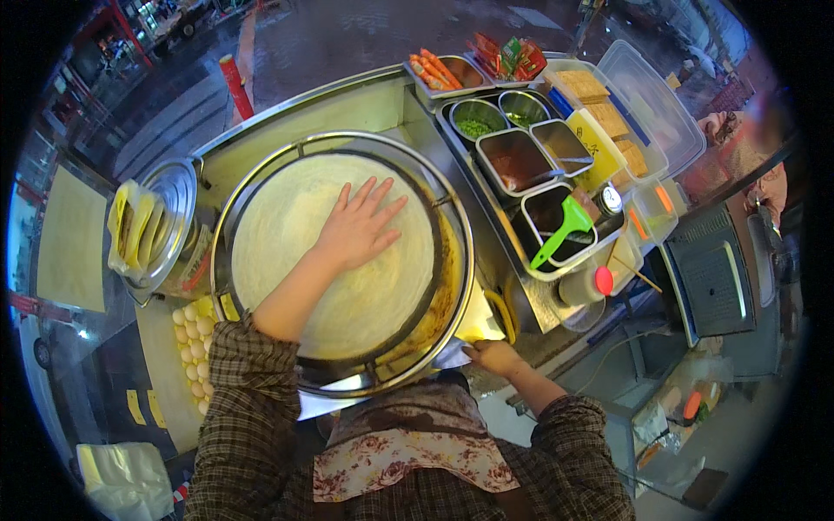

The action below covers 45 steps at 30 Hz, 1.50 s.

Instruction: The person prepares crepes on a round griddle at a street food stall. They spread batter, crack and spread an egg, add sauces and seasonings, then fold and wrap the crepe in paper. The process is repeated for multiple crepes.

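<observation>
A large round pale crepe covers most of a round griddle inside a metal ring rail. My left hand is spread flat over the crepe's middle right, fingers apart and holding nothing; whether the palm touches it cannot be told. At the griddle's lower right edge, my right hand pinches a thin, shiny grey-blue item, whose exact kind is unclear. Just above that hand lies a curved yellow object.
Sauce tins stand right, with a green brush across one. Behind are sausages and a tub of square crackers. Eggs and a lidded pot stand left. A person is at the far right.
</observation>
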Each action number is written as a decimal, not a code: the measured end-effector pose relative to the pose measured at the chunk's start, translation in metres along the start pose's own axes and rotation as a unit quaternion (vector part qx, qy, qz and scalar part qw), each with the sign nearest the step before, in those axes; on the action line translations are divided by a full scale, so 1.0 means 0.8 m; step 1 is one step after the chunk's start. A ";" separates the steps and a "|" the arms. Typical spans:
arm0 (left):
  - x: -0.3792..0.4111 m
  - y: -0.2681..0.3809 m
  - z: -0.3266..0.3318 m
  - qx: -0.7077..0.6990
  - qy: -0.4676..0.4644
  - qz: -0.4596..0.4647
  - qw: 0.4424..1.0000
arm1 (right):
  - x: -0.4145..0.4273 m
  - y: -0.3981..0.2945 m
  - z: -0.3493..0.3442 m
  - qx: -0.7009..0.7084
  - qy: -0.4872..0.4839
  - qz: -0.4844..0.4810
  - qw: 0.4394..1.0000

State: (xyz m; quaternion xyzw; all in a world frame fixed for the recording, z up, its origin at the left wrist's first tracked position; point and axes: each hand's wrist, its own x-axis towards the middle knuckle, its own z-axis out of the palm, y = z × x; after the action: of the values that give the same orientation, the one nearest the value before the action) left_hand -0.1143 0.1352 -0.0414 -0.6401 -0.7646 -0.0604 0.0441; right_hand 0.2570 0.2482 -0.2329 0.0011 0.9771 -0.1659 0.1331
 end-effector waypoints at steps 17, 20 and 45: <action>0.178 0.271 0.001 -0.134 0.076 0.042 0.987 | -0.028 0.007 -0.094 0.021 0.226 -0.141 0.964; 0.203 0.285 0.025 -0.097 0.033 0.002 0.995 | -0.090 0.018 -0.206 -0.006 0.379 -0.117 0.918; -0.036 0.258 -0.073 -0.672 -0.002 -0.292 0.680 | 0.026 0.179 -0.330 -0.044 0.134 0.123 0.982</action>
State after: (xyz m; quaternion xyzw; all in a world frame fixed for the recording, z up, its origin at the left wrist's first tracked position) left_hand 0.0930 0.1345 0.0195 -0.2423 -0.6664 -0.5669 -0.4194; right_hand 0.1751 0.4683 -0.0443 0.1378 0.9848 -0.1039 0.0208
